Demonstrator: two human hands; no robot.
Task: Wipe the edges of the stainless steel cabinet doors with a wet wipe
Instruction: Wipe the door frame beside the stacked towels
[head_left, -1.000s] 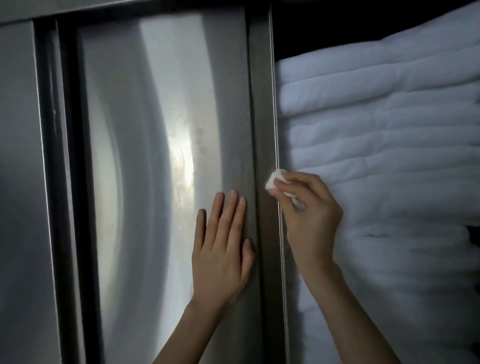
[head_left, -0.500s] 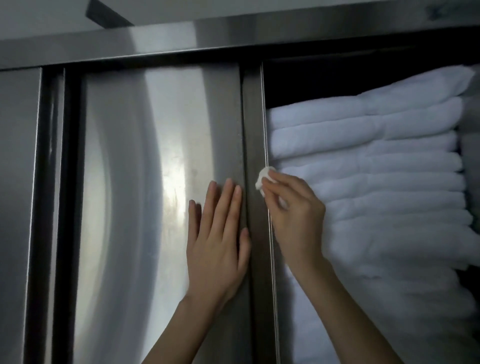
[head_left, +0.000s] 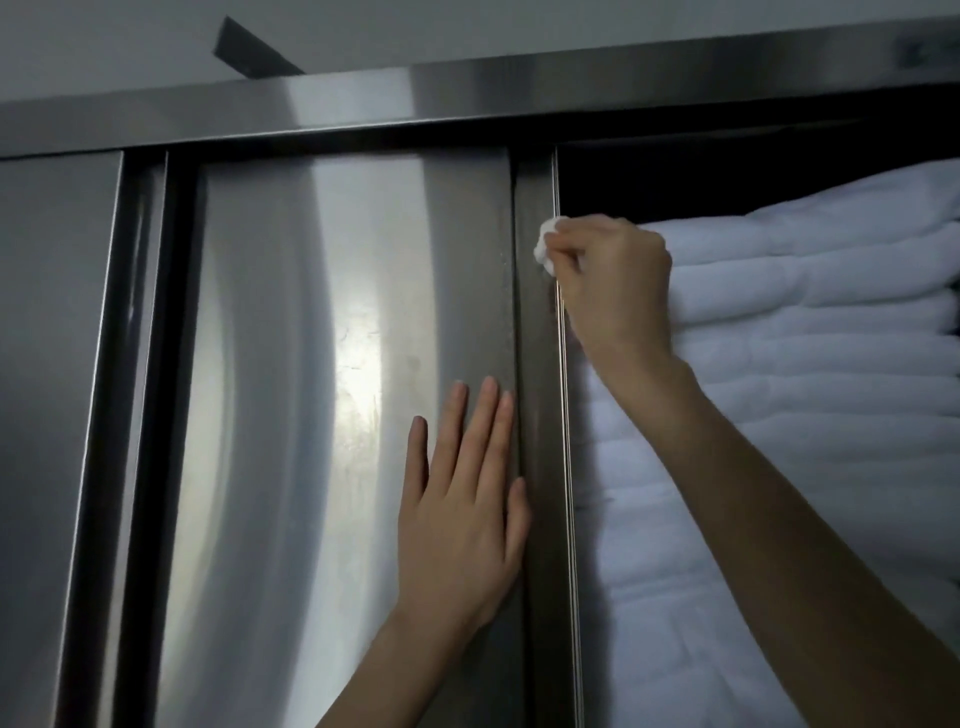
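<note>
Wet wipe (head_left: 544, 249), crumpled small, is pinched in the curled fingers of the right hand (head_left: 618, 283) and pressed against the vertical edge (head_left: 540, 441) of the stainless steel cabinet door (head_left: 311, 415), upper centre-right of frame, near the top rail (head_left: 467, 98). Left hand (head_left: 462, 525) is laid flat on the door face at lower centre, fingers straight and close together, thumb against the edge strip. Folded white towels (head_left: 779, 415) are stacked in the open compartment at right.

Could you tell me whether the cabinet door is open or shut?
Open: the stainless steel cabinet door exposes stacked white towels.
</note>
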